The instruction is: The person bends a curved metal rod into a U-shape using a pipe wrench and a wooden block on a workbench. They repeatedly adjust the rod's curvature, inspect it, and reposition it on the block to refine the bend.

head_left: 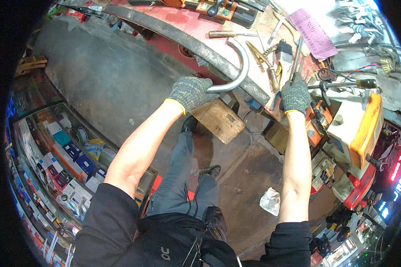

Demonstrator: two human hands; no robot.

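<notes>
My left hand (189, 93), in a grey knitted work glove with a yellow cuff, is closed round the straight end of a bent metal tube (243, 66). The tube's hooked end curves over the workbench edge. At the bench's right side my right hand (296, 95), gloved alike, has its fingers curled at the lower end of a long thin metal tool (297, 58). The glove hides how it is gripped. Left of that hand lie a brush (284, 55), brass-coloured pliers (257, 53) and a wooden-handled screwdriver (223, 34).
The workbench (254, 89) has a thick dark edge. A pink paper slip (313, 33) lies among tools at the back. Beside my right forearm stands a white and orange machine (365, 129). Below the bench is a wooden stool (218, 120). At left, a glass case (53, 155) holds small boxes.
</notes>
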